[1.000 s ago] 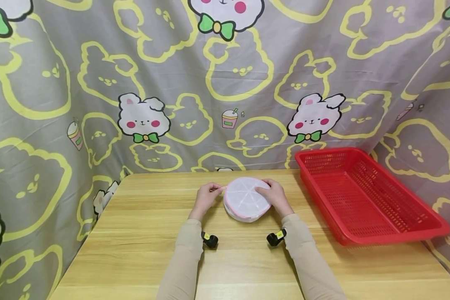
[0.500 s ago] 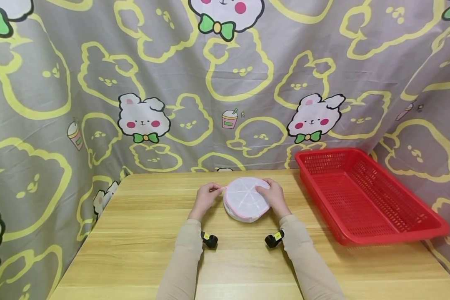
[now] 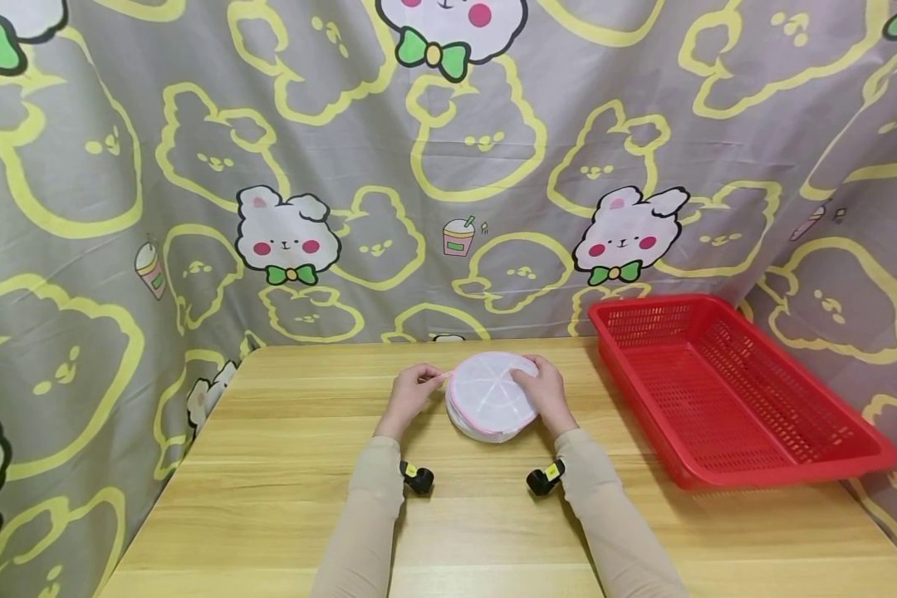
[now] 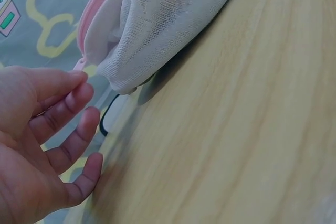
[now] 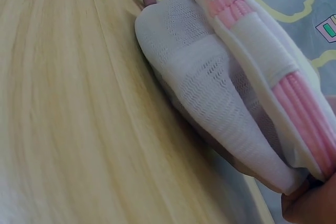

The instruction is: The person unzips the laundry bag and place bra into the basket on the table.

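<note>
A round white mesh laundry bag [image 3: 486, 394] with pink trim sits near the middle of the table, spoke-like lines across its top. My left hand [image 3: 409, 397] pinches a small pink zipper pull [image 4: 80, 64] at the bag's left side, thumb against forefinger, the other fingers loosely bent. At the opposite edge my right hand [image 3: 547, 392] grips the bag, thumb lying on top and fingers mostly hidden. The right wrist view shows the pink zipper [image 5: 304, 114] running along the rim under a white fabric band [image 5: 265, 51]. The mesh side wall sags in folds.
A red perforated plastic basket [image 3: 725, 407] stands to the right on the wooden table [image 3: 284, 498]. Behind the table and along both sides hangs a grey curtain [image 3: 389, 149] with cartoon prints. Each wrist carries a small black camera [image 3: 419, 479].
My right wrist has shifted slightly to the left and its thumb has moved a little on the bag. The left hand keeps its pinch on the zipper pull.
</note>
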Demonstrator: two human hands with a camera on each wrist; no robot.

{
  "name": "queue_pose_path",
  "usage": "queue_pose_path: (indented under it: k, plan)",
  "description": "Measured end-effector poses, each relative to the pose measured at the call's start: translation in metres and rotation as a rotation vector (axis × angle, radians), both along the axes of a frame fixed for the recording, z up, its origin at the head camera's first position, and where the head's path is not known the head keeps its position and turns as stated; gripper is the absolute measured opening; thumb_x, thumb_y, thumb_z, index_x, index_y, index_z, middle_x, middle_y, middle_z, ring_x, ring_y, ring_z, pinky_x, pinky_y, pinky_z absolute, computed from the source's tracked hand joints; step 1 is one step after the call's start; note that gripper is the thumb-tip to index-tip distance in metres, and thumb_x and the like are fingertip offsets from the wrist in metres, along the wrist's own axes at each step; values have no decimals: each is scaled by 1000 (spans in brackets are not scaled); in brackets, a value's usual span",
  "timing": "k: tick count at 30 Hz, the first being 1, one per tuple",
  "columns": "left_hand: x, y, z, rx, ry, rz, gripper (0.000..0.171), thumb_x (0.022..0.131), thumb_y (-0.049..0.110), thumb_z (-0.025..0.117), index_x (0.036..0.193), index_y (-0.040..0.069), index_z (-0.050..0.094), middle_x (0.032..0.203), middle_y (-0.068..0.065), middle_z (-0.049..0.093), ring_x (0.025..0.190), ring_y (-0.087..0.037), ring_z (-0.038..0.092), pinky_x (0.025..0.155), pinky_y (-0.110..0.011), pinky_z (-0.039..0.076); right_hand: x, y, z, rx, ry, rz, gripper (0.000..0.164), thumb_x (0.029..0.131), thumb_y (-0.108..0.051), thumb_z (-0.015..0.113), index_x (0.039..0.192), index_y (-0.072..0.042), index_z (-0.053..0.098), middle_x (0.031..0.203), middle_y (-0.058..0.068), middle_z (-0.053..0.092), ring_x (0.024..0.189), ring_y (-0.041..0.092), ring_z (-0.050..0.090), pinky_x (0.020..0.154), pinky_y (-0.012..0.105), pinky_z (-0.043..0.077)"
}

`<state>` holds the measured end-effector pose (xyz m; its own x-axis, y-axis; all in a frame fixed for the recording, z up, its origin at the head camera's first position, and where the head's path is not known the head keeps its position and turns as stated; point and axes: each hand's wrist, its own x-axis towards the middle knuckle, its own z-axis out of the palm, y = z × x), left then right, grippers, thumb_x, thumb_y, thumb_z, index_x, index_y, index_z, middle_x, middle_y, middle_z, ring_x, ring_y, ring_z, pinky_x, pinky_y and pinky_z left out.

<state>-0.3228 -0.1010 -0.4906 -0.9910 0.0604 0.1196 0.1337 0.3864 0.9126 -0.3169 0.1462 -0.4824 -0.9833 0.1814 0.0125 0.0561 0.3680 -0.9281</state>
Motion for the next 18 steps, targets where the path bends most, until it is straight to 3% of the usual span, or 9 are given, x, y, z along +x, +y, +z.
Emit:
queue_pose_path:
  k: [8,18]
  plan:
    - [0,-2,1,6,14,-13,10,91,13,67,92,3,70,85,-9,65,72,-12,53,60,-23,44,0,-1,-1,9,23,-9,46,88,-21,66,127,2,57,129,22,60,115,33,56,103,44,44]
    - [2,-6,3,26,-5,-26,9,91,12,67,93,4,70,88,-12,67,79,-20,59,64,-24,46,1,-4,-1,2,19,-14,46,88,-21,66,126,2,57,129,22,59,115,32,56,103,44,44]
